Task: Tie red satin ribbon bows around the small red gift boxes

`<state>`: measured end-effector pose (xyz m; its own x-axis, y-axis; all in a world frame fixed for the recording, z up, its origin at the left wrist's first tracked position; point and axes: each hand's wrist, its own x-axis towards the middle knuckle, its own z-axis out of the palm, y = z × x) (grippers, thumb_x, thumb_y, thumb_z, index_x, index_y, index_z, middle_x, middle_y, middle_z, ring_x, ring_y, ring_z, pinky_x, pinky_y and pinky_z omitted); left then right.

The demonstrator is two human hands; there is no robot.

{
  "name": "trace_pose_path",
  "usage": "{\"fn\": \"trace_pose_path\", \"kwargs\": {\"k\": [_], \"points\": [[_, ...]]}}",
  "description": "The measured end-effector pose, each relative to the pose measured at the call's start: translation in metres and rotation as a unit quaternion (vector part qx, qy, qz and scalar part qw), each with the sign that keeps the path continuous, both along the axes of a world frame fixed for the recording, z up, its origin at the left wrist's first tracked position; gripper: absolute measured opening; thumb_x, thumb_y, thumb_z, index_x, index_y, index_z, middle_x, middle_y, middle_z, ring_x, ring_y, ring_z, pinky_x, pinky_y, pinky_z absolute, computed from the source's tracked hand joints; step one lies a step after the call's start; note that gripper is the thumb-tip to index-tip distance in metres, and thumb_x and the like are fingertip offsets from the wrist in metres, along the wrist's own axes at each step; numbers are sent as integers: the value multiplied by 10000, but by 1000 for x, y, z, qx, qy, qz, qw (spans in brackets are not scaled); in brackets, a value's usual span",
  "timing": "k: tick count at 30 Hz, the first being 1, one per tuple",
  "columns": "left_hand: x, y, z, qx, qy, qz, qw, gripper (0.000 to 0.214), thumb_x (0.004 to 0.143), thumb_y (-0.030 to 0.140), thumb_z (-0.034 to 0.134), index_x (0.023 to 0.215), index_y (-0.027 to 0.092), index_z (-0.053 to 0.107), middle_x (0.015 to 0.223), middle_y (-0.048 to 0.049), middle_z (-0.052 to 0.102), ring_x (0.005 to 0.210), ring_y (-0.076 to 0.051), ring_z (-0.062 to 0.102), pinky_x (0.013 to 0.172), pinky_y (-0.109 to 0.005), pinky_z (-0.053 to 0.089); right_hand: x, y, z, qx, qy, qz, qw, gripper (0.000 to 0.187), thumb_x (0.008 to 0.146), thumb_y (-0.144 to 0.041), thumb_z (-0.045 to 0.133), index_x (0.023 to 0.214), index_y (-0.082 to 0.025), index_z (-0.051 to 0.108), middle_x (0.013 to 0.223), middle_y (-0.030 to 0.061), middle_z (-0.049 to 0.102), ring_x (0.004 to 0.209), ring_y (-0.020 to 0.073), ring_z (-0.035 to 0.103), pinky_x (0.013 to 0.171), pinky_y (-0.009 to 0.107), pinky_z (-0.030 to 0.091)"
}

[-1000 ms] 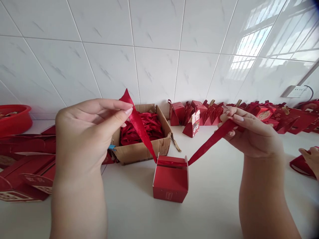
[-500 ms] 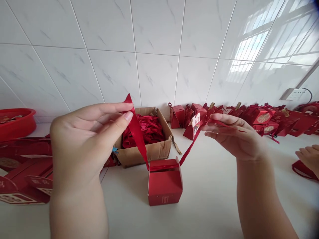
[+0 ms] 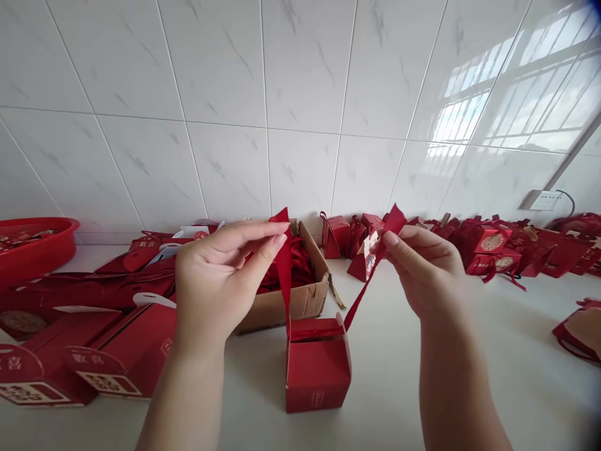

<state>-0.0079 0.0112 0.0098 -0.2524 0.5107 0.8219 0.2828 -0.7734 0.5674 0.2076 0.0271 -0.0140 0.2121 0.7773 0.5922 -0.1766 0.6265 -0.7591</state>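
A small red gift box (image 3: 318, 376) stands on the white table in front of me. A red ribbon (image 3: 284, 275) runs through its top, and both ends rise up from the sides. Between thumb and fingers, my left hand (image 3: 230, 269) pinches one end above the box's left side. My right hand (image 3: 422, 269) pinches the other end above the right side, its tip sticking up past the thumb. Behind my left hand, a cardboard box (image 3: 310, 300) full of red ribbons is partly covered.
Larger red boxes (image 3: 126, 344) crowd the left, with a red basin (image 3: 47, 247) behind. Finished red boxes (image 3: 493, 241) line the tiled wall at right, near a power strip (image 3: 542, 200). At the right edge, part of another person's hand (image 3: 585, 327) is over a red box.
My hands have come closer together. The right hand has changed from loosely spread fingers along the ribbon to a thumb pinch near its end. The view has shifted slightly.
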Motion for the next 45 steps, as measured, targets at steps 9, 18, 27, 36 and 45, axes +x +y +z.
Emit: {"fn": "trace_pose_path", "kwargs": {"k": [9,18,27,36,45], "points": [[0,2,-1,-51,18,-18,998,234,725,111,678,910,241,739,891,0,753,778,-157,701,750,-255,602,-14,-3,5,23,-21,-27,999,62,731,-275,748,734,-234,701,661,-24,635,628,115,596,544,231,510],[1,1,0,-47,67,-10,997,275,715,143,693,957,268,727,929,4,745,804,-170,691,774,-289,595,-13,-3,6,40,-6,-25,999,61,745,-239,741,720,-234,686,665,-30,624,606,97,588,528,215,499],[4,2,-2,-14,62,16,998,293,713,128,706,947,304,724,922,35,741,809,-160,698,761,-287,597,-14,-3,6,62,-39,-62,995,91,783,-265,700,709,-239,654,661,-29,612,636,123,602,531,246,496],[7,1,-4,-25,60,11,998,303,711,124,703,946,314,725,915,31,740,803,-161,695,776,-298,600,-13,-4,5,65,-35,-45,996,64,806,-263,676,750,-243,653,722,-27,669,651,121,639,577,249,533],[9,1,-5,-3,81,-18,997,163,738,126,688,828,256,727,870,14,734,812,-163,695,767,-267,601,-12,-8,5,53,-32,-23,998,60,803,-270,682,768,-232,652,708,-25,684,661,137,671,625,276,563]]}}
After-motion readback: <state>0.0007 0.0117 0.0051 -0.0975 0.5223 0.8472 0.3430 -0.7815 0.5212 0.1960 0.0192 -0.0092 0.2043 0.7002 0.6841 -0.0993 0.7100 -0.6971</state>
